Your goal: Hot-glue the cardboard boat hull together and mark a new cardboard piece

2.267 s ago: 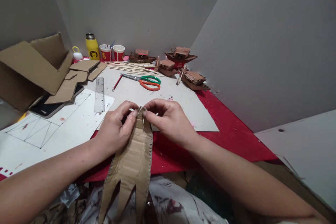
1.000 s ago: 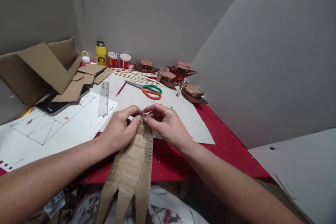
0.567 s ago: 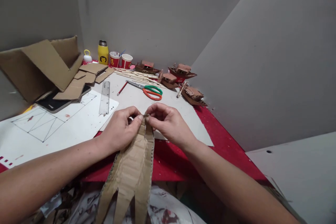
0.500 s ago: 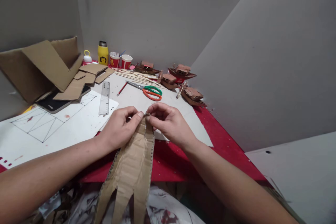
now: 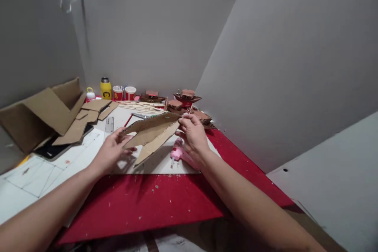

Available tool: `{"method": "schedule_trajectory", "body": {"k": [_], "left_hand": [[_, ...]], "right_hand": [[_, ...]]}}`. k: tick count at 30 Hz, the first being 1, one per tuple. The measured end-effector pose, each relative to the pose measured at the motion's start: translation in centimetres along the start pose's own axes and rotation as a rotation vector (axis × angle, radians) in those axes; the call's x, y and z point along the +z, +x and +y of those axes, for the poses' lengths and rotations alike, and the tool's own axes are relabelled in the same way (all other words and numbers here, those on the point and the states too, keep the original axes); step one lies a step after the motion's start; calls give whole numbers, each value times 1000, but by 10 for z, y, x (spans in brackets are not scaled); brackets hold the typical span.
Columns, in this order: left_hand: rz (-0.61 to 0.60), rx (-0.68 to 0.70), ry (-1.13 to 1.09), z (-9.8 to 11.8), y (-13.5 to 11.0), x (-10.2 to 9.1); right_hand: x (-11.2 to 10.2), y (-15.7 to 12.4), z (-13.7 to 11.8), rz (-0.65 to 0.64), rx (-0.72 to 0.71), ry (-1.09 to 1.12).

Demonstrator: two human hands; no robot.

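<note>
A folded, boat-shaped piece of cardboard [image 5: 156, 134] hangs above the table between my hands, its slit end to the left and its narrow tip to the right. My right hand [image 5: 193, 136] pinches that tip between thumb and fingers. At the other end my left hand [image 5: 110, 151] grips the cut strips, some fingers hidden behind them. Below my right hand a pink hot glue gun [image 5: 178, 150] lies on the white board [image 5: 161, 168], partly covered by the wrist. Scissors [image 5: 138, 115] are mostly concealed behind the cardboard.
Several small brown model boats [image 5: 152, 96] stand at the back right, beside thin wooden sticks [image 5: 138, 106]. Paper cups [image 5: 130, 93] and a yellow bottle [image 5: 105, 88] line the wall. Cardboard scraps [image 5: 71, 132], a phone [image 5: 53, 150], a ruler [image 5: 109, 124] and a drawn sheet [image 5: 29, 181] occupy the left.
The cardboard has risen from near my lap to above the table and turned sideways. My left hand has shifted from the tip to the slit end. The view has tilted up; the glue gun now shows.
</note>
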State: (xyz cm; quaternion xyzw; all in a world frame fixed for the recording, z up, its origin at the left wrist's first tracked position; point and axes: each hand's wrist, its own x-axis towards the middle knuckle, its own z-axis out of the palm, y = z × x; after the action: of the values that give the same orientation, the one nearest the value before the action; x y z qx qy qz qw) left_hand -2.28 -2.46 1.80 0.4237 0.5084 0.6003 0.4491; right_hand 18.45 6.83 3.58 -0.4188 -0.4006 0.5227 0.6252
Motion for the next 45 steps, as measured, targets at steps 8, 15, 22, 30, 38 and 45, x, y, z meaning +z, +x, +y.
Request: {"method": "schedule_trajectory", "body": {"k": [8, 15, 22, 30, 38, 45], "left_hand": [[-109, 424, 753, 2, -15, 17], [-51, 472, 615, 28, -27, 26], [-105, 397, 4, 40, -34, 36], [-85, 251, -308, 56, -32, 22], [40, 19, -576, 66, -24, 24], [-57, -159, -543, 61, -26, 24]], "right_hand": [[14, -1, 11, -55, 200, 150], [8, -37, 9, -215, 320, 147], [-10, -66, -1, -372, 383, 102], [-33, -86, -16, -641, 366, 133], [-56, -81, -28, -417, 154, 140], [-57, -79, -41, -425, 100, 173]]}}
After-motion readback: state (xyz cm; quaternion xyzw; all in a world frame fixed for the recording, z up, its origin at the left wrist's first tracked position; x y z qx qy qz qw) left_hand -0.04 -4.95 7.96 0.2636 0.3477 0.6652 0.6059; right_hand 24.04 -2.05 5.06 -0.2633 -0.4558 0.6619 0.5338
